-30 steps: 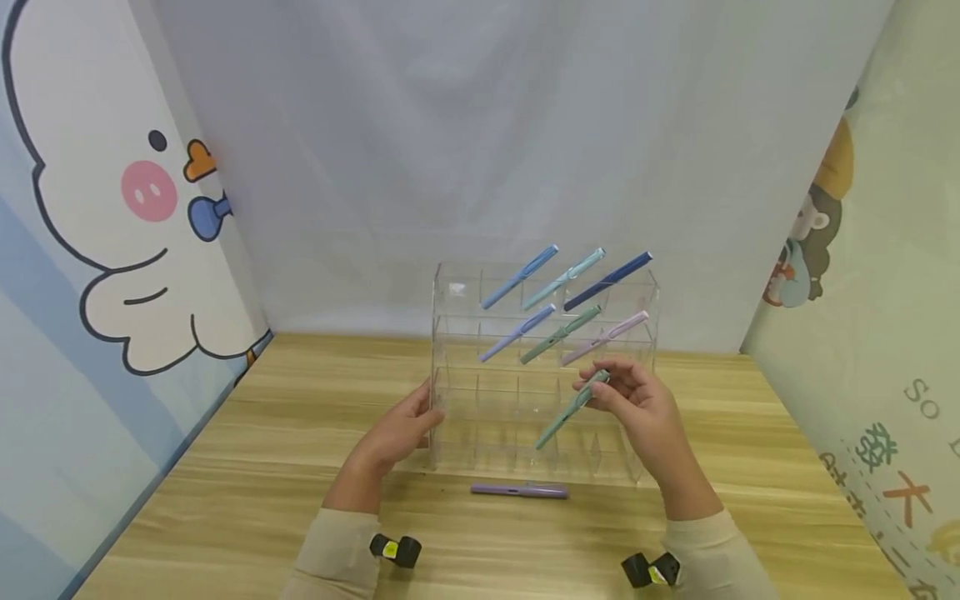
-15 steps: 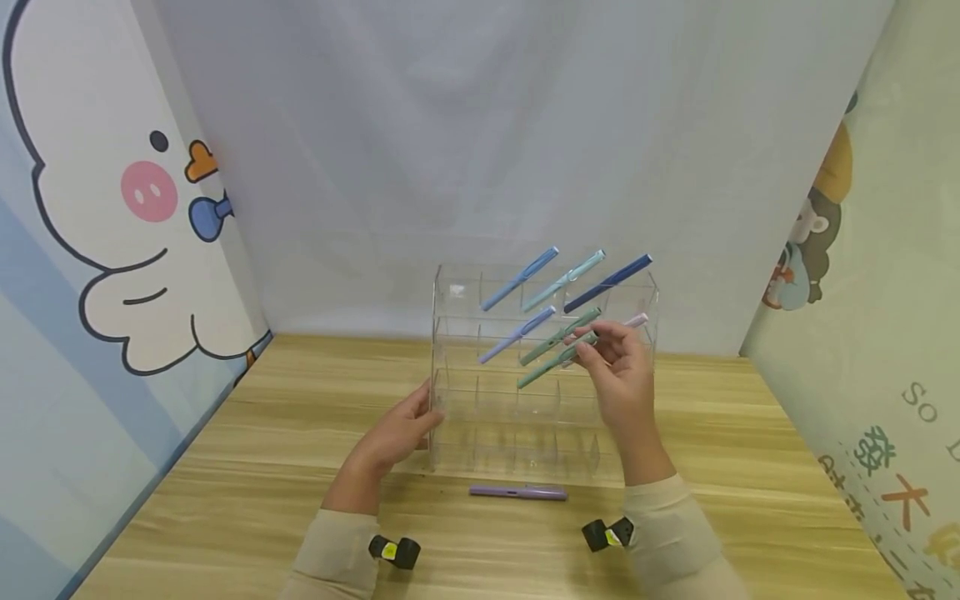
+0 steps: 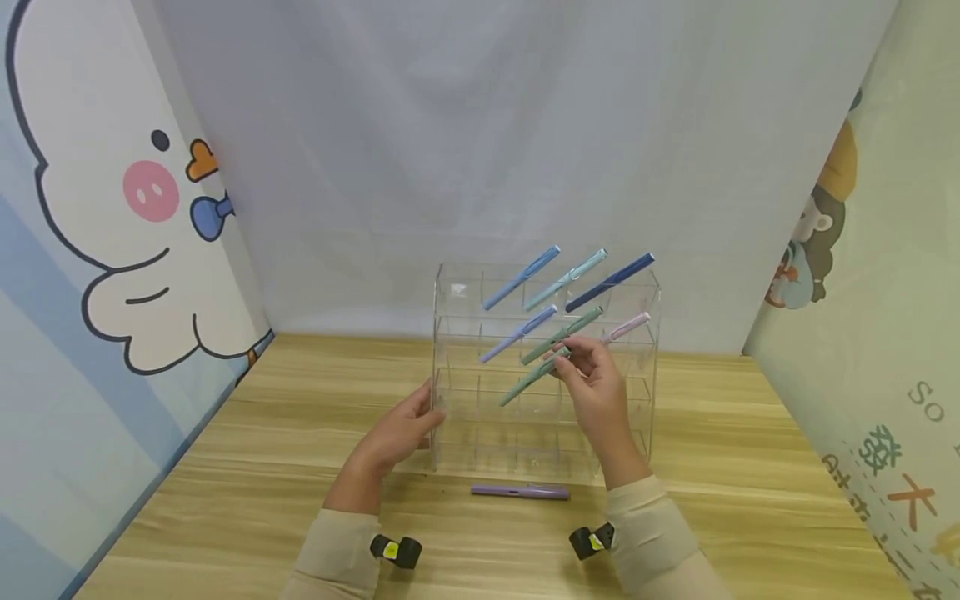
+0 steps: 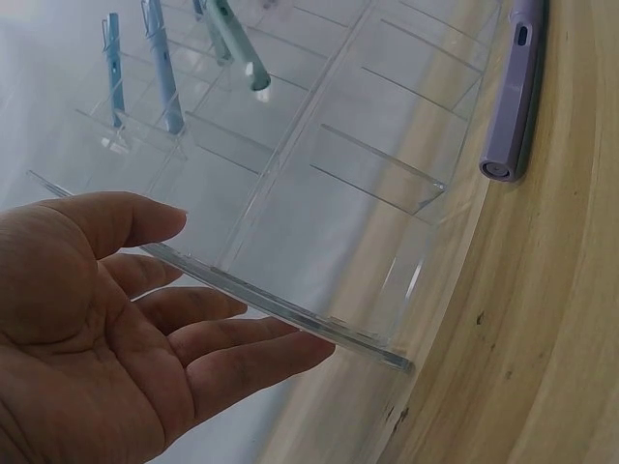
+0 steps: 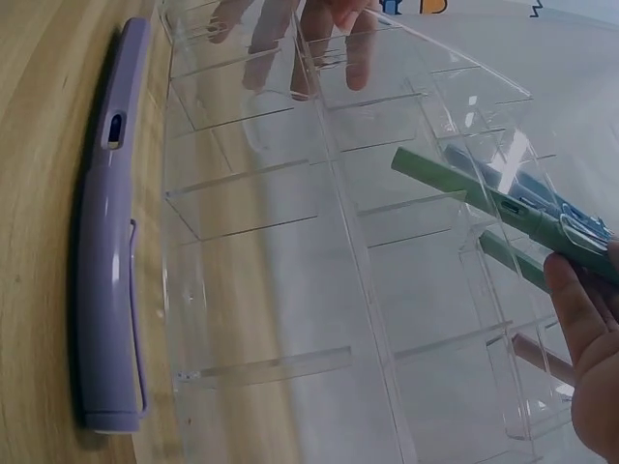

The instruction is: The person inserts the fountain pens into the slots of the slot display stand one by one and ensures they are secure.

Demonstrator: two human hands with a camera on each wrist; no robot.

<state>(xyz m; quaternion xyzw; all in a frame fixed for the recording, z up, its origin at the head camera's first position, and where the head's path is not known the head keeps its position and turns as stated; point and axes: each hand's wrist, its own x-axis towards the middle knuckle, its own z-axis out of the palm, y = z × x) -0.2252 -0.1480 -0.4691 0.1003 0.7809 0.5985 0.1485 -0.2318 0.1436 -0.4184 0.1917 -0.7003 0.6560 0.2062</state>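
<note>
My right hand [image 3: 597, 390] pinches a green capped pen [image 3: 531, 380] near its clip end, between thumb and fingers. The pen slants in front of a clear acrylic pen rack [image 3: 433, 358], its lower end near the third tier from the top. My left hand [image 3: 401, 432] holds the rack's left side panel, thumb toward the front edge and fingers along the outer side. In the rack's second tier rest a lavender pen [image 3: 519, 333], another green pen [image 3: 573, 324] and a pink pen [image 3: 628, 327], partly hidden by my right hand.
The top tier bears a blue pen [image 3: 522, 277], a pale aqua pen [image 3: 567, 278] and a navy pen [image 3: 611, 282]. A purple pen [image 3: 520, 492] lies on the wooden table [image 3: 247, 467] before the rack. A pale curtain [image 3: 480, 150] hangs behind.
My right hand has carried the green pen up and left, then slightly down and further left, across the rack's front. The left hand and rack have stayed in place.
</note>
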